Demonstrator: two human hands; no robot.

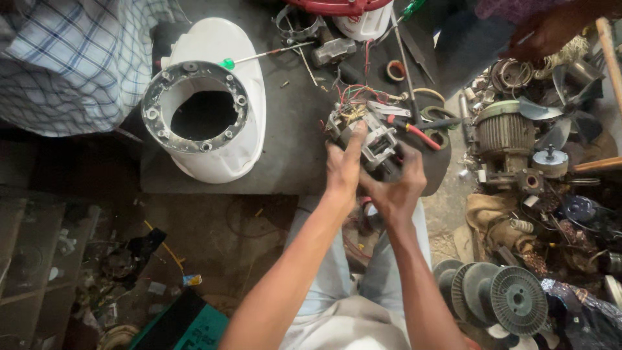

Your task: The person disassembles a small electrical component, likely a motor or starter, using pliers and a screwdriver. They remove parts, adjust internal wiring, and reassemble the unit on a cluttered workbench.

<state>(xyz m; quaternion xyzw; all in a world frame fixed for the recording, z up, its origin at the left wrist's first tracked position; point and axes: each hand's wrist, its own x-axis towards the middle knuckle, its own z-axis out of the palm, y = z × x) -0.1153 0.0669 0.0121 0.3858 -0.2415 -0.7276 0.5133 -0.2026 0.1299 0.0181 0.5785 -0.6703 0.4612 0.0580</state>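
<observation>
The underside of the small motor (364,139) is hidden behind the left hand (343,170) and right hand (396,188); its wires (350,94) tangle too finely to trace. A red appliance (346,14) is cut off by the top edge; another person's hand (547,32) there is blurred.

A small grey metal motor (366,139) with copper windings and red, green and yellow wires, tilted toward eleven o'clock, above the bench's near edge.
</observation>
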